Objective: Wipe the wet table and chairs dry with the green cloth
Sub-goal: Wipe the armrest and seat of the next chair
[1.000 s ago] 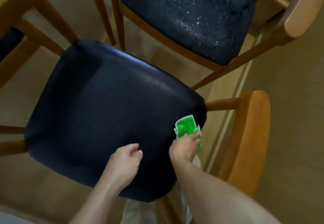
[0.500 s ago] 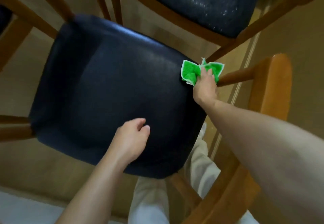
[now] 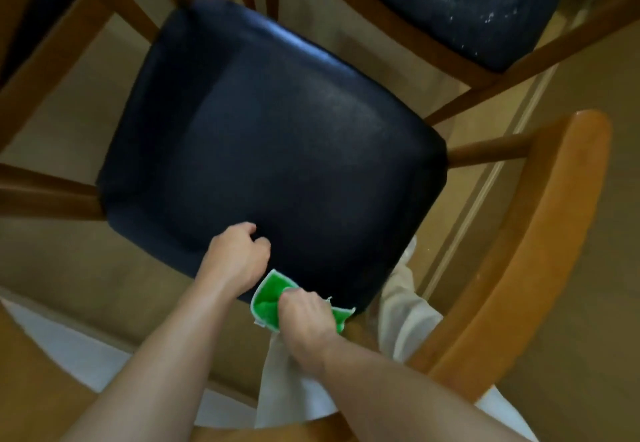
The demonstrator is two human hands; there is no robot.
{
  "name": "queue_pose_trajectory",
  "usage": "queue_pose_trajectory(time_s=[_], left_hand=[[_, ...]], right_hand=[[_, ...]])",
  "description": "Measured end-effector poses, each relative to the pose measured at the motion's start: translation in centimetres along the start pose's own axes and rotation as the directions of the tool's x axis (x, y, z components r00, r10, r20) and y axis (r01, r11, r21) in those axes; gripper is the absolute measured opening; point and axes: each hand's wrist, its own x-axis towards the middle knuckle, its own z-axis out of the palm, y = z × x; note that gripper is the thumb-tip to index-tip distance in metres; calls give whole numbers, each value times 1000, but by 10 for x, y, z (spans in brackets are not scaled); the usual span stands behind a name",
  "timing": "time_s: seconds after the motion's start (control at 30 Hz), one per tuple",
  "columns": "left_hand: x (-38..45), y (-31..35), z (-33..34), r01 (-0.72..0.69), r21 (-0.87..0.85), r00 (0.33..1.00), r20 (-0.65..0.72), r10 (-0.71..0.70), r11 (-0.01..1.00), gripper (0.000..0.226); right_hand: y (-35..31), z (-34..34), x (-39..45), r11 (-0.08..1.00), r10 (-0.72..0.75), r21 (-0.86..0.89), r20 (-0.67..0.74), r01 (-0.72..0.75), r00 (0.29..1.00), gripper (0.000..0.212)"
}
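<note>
A wooden chair with a dark blue padded seat (image 3: 277, 151) fills the middle of the view. My right hand (image 3: 304, 317) presses the green cloth (image 3: 268, 298) against the seat's near edge, and the hand covers most of the cloth. My left hand (image 3: 239, 256) rests curled on the seat just left of the cloth, holding nothing. A second chair's dark seat (image 3: 467, 2) at the top right is speckled with water drops.
The curved wooden backrest (image 3: 526, 261) of the near chair arcs along the right. Wooden legs and rails (image 3: 52, 196) of chairs and table stand at the left and top. My light trousers (image 3: 405, 306) show beneath the seat, over a tan floor (image 3: 588, 303).
My right hand has dragged the green cloth from the seat's far right corner back to its near edge. My left hand stays on the seat.
</note>
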Motion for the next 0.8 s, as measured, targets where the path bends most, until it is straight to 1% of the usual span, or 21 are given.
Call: queue_pose_trajectory(time_s=[0.03,0.07,0.1,0.13,0.17,0.2,0.27,0.3,0.37,0.43,0.5,0.53,0.6,0.63,0.67,0.7,0.73,0.77,0.8], left_hand=[[0,-4,1,10,-2,1000,-16,-10,1000,47],[1,-8,1,18,-3,999,-32,-18,1000,47],[1,-11,2,27,-7,999,-43,-27,1000,47],[1,-13,3,38,-16,998,-50,-39,999,46],[-1,-14,4,51,-28,997,-51,-52,998,46],[-3,-14,5,59,-37,997,-47,-61,998,46],[-9,-11,8,55,-46,998,-26,-56,997,47],[-13,-8,8,44,-53,999,-13,-45,998,47],[-23,2,8,16,-69,1000,9,-15,998,47],[-34,16,3,-9,-91,1000,18,10,996,46],[-46,35,-3,-43,-136,998,31,48,990,44],[-54,47,-6,-64,-159,997,43,71,985,44],[-70,71,-13,-110,-188,990,65,125,976,45],[-79,84,-17,-144,-198,985,63,159,970,48],[-89,97,-21,-187,-219,978,49,203,958,51],[-100,109,-26,-237,-268,967,29,254,934,56],[-112,120,-31,-280,-345,953,8,301,896,61],[-123,131,-35,-313,-431,940,-13,341,846,65],[-135,142,-40,-333,-504,928,-26,371,797,67]], right_hand=[[0,0,3,994,-77,-74,-3,77,997,26],[3,-1,6,977,-140,-157,26,142,990,26],[9,-2,8,953,-175,-235,85,190,981,27],[16,-4,9,924,-180,-312,153,220,972,28],[24,-6,10,903,-154,-367,206,222,966,28],[34,-10,10,897,-111,-395,230,197,967,28],[56,-26,11,905,-3,-414,210,92,978,29],[70,-40,12,902,45,-430,165,31,985,31],[100,-80,10,893,143,-432,6,-126,990,32],[125,-127,3,924,211,-284,-180,-256,961,27],[132,-170,-9,949,222,-155,-291,-275,931,16],[129,-188,-15,959,205,-127,-308,-254,929,12],[120,-217,-29,980,153,-78,-280,-181,948,12],[116,-228,-40,993,105,-22,-267,-114,958,14],[114,-237,-53,995,48,102,-258,-23,965,14],[114,-244,-70,949,-10,303,-248,87,969,12],[115,-249,-90,829,-66,529,-231,183,971,13],[117,-254,-110,657,-115,721,-197,223,974,17],[121,-258,-128,484,-172,846,-159,224,972,22]])
